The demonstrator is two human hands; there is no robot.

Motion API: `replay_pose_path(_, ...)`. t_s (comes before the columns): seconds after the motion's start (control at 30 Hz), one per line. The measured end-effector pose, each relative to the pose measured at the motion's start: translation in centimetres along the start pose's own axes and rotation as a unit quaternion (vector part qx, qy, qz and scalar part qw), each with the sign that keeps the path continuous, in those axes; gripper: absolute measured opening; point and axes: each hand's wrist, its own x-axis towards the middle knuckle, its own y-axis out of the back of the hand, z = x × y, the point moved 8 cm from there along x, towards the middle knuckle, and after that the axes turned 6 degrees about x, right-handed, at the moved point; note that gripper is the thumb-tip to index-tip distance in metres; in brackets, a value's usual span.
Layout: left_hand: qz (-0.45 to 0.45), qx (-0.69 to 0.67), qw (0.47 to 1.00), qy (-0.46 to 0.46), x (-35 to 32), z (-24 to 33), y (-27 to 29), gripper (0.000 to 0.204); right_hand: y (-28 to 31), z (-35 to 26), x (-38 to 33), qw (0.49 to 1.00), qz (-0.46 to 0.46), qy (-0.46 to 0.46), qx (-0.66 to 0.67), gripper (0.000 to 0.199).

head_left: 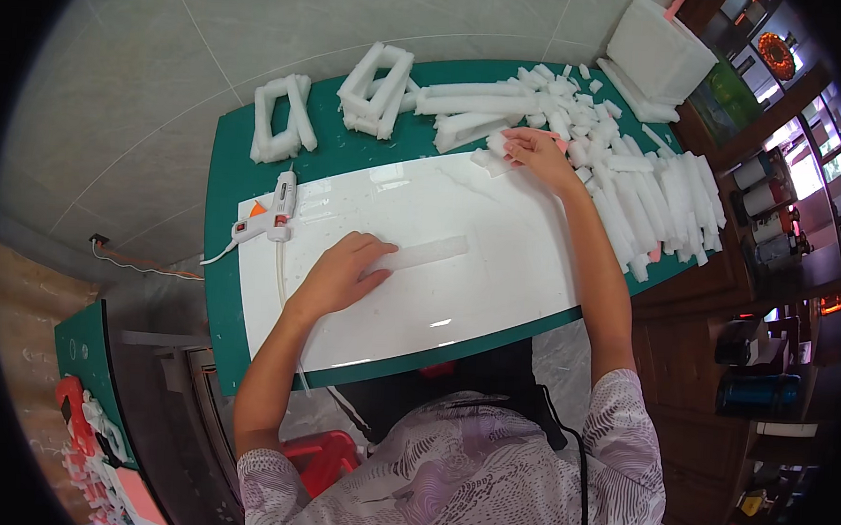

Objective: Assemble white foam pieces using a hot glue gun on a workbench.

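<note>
White and thin, a foam strip (435,252) lies flat on the glossy board (390,317), apparently steadied at one end by the left hand (347,267), fingers loosely parted — while the right hand (538,157) pinches a small foam block (497,146) near offcuts (551,106) seemingly placed within reach.

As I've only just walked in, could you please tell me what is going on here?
A person's left hand rests on the white board, at the left end of a white foam strip. The right hand pinches a small foam piece beside the foam pile. A glue gun lies at the board's left edge, with foam frames beyond it.
</note>
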Motion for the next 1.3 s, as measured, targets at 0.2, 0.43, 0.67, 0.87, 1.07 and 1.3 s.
replay_pose_path(0.2, -0.02, -0.003, 1.0, 0.01, 0.6, 0.4, 0.0, 0.033, 3.9, -0.6, -0.7, 0.992, 0.108, 0.064, -0.015, 0.036)
replay_pose_path(0.43, 0.018, 0.004, 1.0, -0.019, 0.0, 0.4, 0.4, 0.034, 6.8, -0.7, -6.2, 0.966, 0.23, 0.11, -0.042, 0.04)
replay_pose_path(0.67, -0.019, -0.001, 1.0, 0.004, 0.7, 0.9, -0.1, 0.032, 9.5, -2.0, -10.4, 0.925, 0.308, 0.092, -0.202, 0.026)
replay_pose_path(0.87, -0.014, -0.013, 0.999, 0.029, 0.6, 0.7, -0.1, 0.032, 10.8, -4.2, -12.3, 0.899, 0.36, 0.123, -0.219, 0.028)
replay_pose_path(1.07, -0.013, -0.01, 1.0, 0.025, 1.0, 0.7, -0.1, 0.033, 13.1, -6.3, -13.9, 0.849, 0.358, 0.221, -0.32, 0.033)
replay_pose_path(1.3, -0.008, -0.009, 1.0, 0.022, 0.5, 0.2, 0.2, 0.033, 9.3, -7.5, -9.4, 0.896, 0.192, 0.201, -0.346, 0.042)
